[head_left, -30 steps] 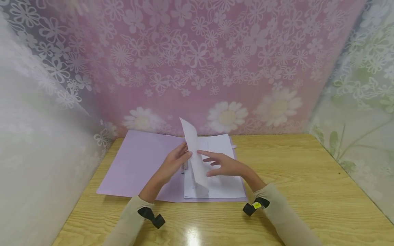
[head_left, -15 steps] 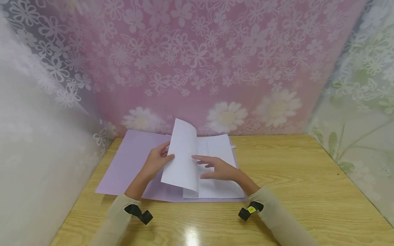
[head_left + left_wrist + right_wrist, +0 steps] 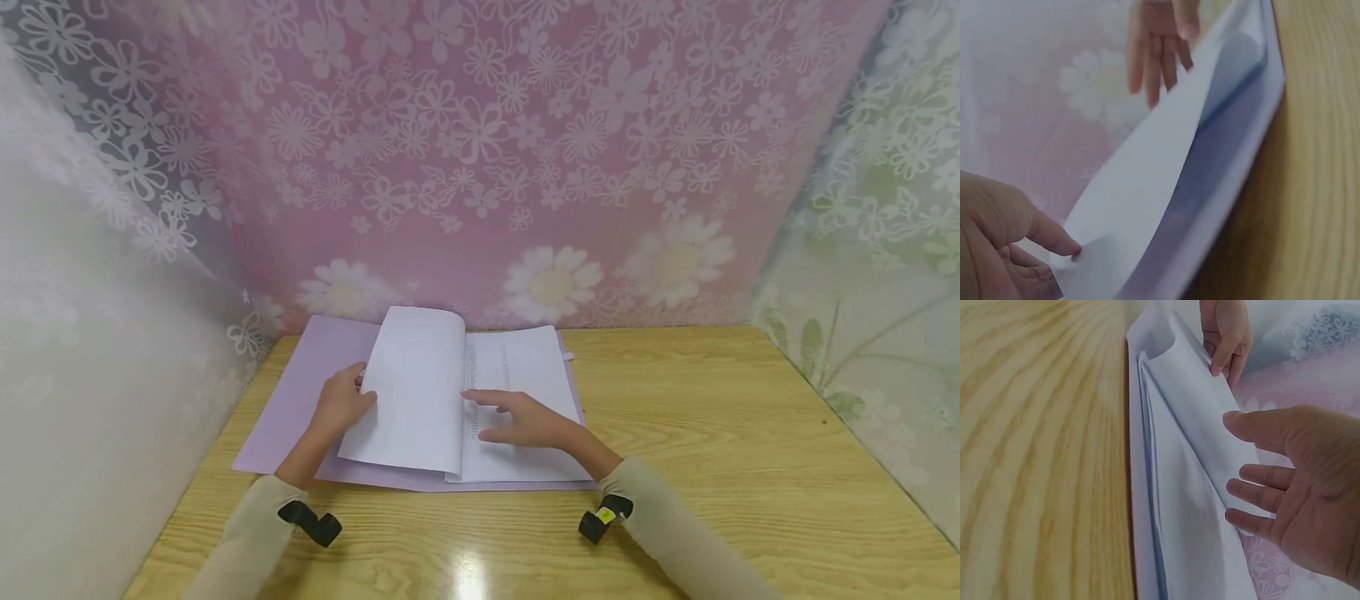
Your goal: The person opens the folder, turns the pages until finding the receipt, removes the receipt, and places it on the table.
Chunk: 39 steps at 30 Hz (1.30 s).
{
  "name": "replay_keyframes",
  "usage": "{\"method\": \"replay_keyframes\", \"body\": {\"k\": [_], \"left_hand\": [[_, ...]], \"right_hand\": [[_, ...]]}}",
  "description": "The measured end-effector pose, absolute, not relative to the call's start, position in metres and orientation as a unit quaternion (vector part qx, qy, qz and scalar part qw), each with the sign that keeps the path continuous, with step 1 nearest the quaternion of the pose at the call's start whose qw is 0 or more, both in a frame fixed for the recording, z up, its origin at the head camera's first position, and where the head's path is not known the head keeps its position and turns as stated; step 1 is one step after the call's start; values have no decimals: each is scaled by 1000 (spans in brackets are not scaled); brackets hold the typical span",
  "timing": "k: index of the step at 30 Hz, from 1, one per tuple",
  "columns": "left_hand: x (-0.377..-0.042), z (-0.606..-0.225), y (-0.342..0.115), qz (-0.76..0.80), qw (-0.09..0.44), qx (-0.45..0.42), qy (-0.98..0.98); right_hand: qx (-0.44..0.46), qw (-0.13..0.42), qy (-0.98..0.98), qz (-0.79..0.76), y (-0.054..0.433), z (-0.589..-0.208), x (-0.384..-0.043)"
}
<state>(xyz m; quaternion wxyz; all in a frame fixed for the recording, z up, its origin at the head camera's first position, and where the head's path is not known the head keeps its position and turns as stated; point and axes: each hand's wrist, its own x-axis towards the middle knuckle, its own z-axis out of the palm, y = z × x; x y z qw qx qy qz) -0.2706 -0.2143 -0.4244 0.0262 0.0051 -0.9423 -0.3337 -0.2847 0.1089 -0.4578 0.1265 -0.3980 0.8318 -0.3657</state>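
Note:
A lilac folder (image 3: 288,425) lies spread on the table with a stack of white paper (image 3: 540,462) on its right side. One sheet of paper (image 3: 408,392) arches over to the left above the folder's cover. My left hand (image 3: 339,404) pinches that sheet's outer edge, thumb on top and fingers beneath, as the left wrist view shows with the thumb (image 3: 1054,237). My right hand (image 3: 528,419) is over the stack, fingers extended, its index fingertip close to the sheet's fold; whether it touches is unclear. In the right wrist view its fingers (image 3: 1260,487) are spread and hold nothing.
The wooden table (image 3: 712,408) extends right and in front of the folder. A pink floral backdrop (image 3: 480,167) rises directly behind it. Pale floral panels stand at the left and right (image 3: 885,275). A small white tab (image 3: 568,357) sticks out at the folder's right edge.
My left hand has carried the sheet from nearly upright over to the left and lower, uncovering printed columns on the page below. My right hand has shifted slightly left and nearer.

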Motion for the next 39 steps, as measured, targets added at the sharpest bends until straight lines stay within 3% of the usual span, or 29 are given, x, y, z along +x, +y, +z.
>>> {"method": "replay_keyframes", "body": {"k": [13, 17, 22, 29, 33, 39], "left_hand": [[-263, -469, -214, -141, 112, -48, -982], [-261, -477, -213, -103, 117, -111, -982], [-262, -478, -216, -126, 33, -203, -971], [-273, -478, -227, -190, -76, -195, -959], [-277, -470, -229, -221, -105, -181, -953], [-282, -462, -226, -191, -98, -193, -958]], "right_hand": [[-399, 94, 869, -277, 123, -458, -291], [-393, 87, 877, -263, 133, -457, -297], [-379, 75, 890, -242, 146, -451, -307], [-332, 76, 908, -244, 169, -438, -335], [-303, 62, 916, -254, 185, -433, -357], [-275, 22, 913, -300, 205, -434, -388]]}}
